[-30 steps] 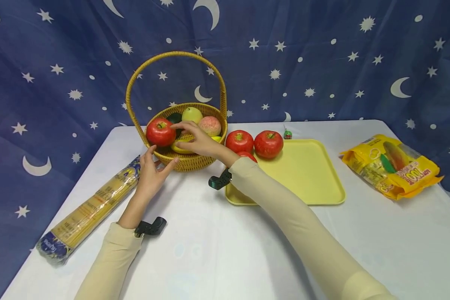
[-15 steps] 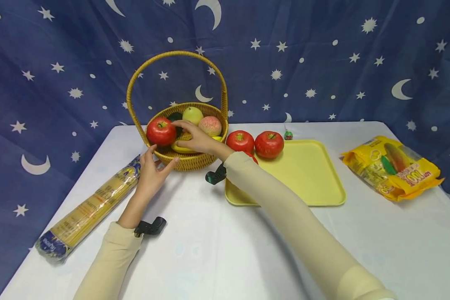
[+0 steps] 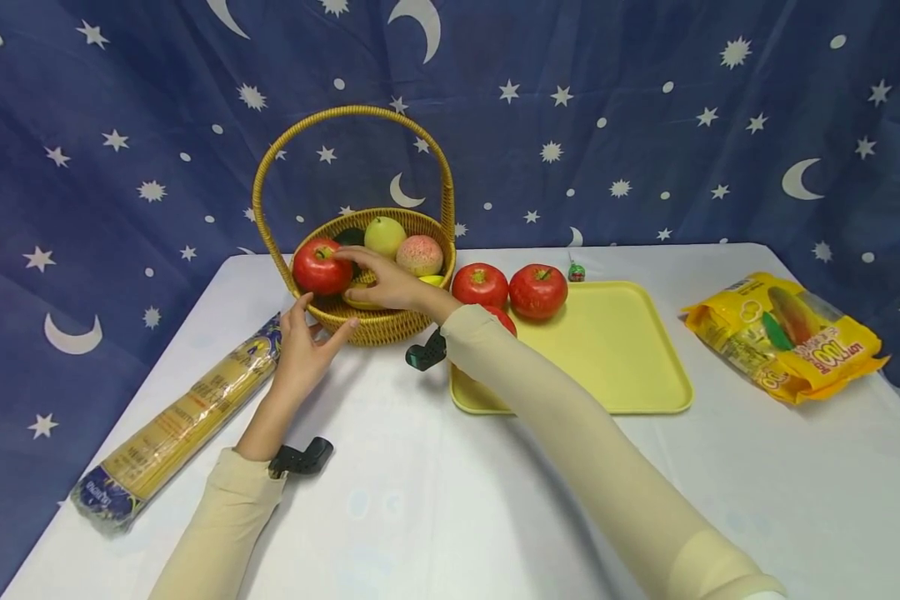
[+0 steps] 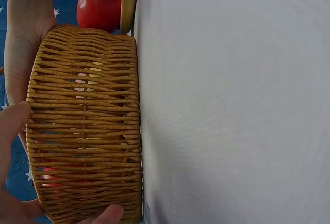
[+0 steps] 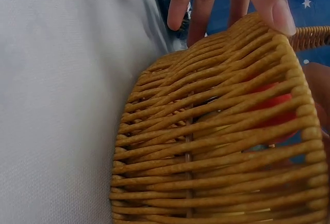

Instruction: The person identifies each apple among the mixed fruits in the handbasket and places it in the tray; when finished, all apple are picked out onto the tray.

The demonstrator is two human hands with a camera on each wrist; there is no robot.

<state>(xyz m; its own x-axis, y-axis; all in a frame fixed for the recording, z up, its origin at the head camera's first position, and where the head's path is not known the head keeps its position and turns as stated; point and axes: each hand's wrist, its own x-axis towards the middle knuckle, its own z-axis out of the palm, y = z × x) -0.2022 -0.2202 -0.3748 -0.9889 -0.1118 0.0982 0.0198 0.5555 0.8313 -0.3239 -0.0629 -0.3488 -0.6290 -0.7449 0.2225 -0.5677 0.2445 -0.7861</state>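
In the head view, a wicker basket [image 3: 375, 327] with a tall handle holds a red apple [image 3: 319, 275], a banana [image 3: 360, 296], a green pear [image 3: 385, 237], a peach [image 3: 420, 254] and something dark green. My right hand [image 3: 393, 285] reaches over its front rim, fingertips on the apple's upper right side, thumb lower beside the banana. At the basket's front left, my left hand [image 3: 300, 354] spreads thumb and fingers against the outside of the wicker. Its thumb lies near the rim in the right wrist view. Woven strands hide most of the fruit in both wrist views.
A yellow tray [image 3: 607, 367] carries several red apples [image 3: 537, 291], one partly behind the right sleeve. Left lies a long spaghetti pack [image 3: 187, 417]; right, a yellow snack bag [image 3: 787, 333]. A small green item [image 3: 576, 271] sits behind the tray. A starry curtain hangs behind.
My right hand has edged left, its fingertips moving from the apple's right side onto its upper part. The left hand keeps its place at the basket.
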